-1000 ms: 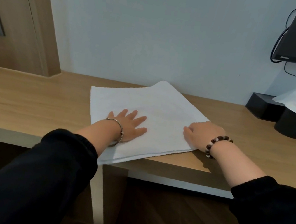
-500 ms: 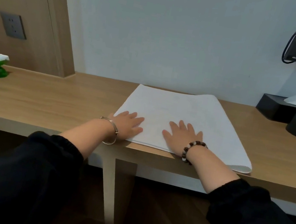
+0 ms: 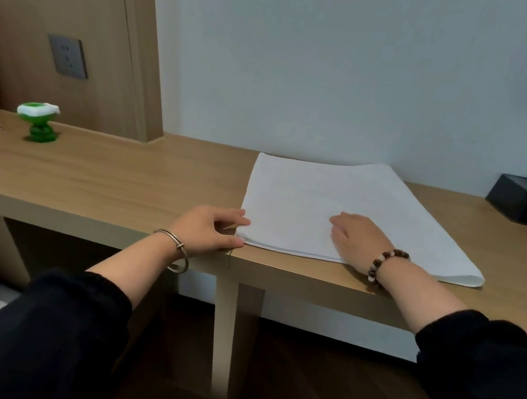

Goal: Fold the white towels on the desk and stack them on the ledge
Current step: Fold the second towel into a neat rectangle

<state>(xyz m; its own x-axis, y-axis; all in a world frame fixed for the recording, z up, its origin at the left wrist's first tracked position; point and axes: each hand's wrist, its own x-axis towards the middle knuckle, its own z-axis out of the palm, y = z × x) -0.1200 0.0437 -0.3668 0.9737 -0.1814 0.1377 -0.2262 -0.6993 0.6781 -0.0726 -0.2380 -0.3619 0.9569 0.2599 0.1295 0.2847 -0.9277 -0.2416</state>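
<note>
- Step in hand: mid-fold, by judgement; white rectangular cloth towel (image 3: pixel 325 192) lying doubled and flat on light wooden tabletop (image 3: pixel 102 180).
- Left hand (image 3: pixel 210 229): at towel's near-left corner, fingers curled, apparently pinching it.
- Right hand (image 3: pixel 357 240): spread flat on towel's near edge, pressing.
- Next move: probably carrying pinched corner across for another fold, layers kept aligned.

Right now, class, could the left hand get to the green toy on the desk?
Probably yes. Only bare desk lies between the left hand and the green toy, though the hand must first release the towel, whose corner it pinches.
</note>
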